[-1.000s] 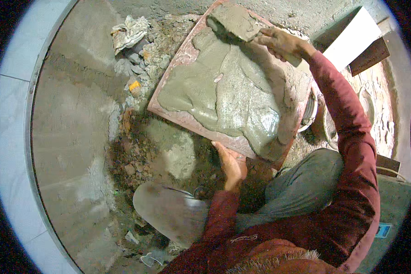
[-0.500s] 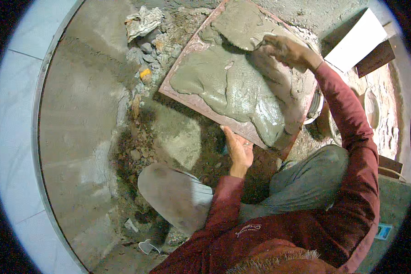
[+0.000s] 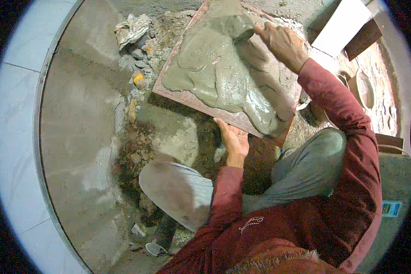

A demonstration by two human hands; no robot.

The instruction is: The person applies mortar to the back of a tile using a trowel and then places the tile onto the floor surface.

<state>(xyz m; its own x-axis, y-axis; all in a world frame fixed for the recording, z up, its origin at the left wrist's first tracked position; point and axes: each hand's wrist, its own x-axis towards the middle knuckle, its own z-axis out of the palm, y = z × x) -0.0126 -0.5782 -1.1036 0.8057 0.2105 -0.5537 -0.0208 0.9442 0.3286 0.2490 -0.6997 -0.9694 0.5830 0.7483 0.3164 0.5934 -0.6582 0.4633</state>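
A square reddish tile [image 3: 187, 97] lies tilted before me, thickly spread with wet grey mortar [image 3: 205, 73]. My left hand [image 3: 234, 139] grips its near edge, thumb along the rim and the other fingers partly hidden beneath. Over the tile's far right side, my right hand [image 3: 283, 43] is closed round the handle of a trowel. The trowel's blade [image 3: 240, 27] is coated in mortar and rests against the layer near the far corner; the handle is mostly hidden by my fingers.
Rubble and a crumpled bag [image 3: 131, 31] lie left of the tile. A white board [image 3: 341, 27] leans at the far right, near a round bowl [image 3: 363, 89]. A raised concrete ledge [image 3: 82, 114] runs along the left. My bent knees [image 3: 169, 185] flank the near side.
My right hand has pushed the trowel across the mortar toward the far side of the tile. The left hand keeps its hold on the near edge. The whole view has shifted slightly.
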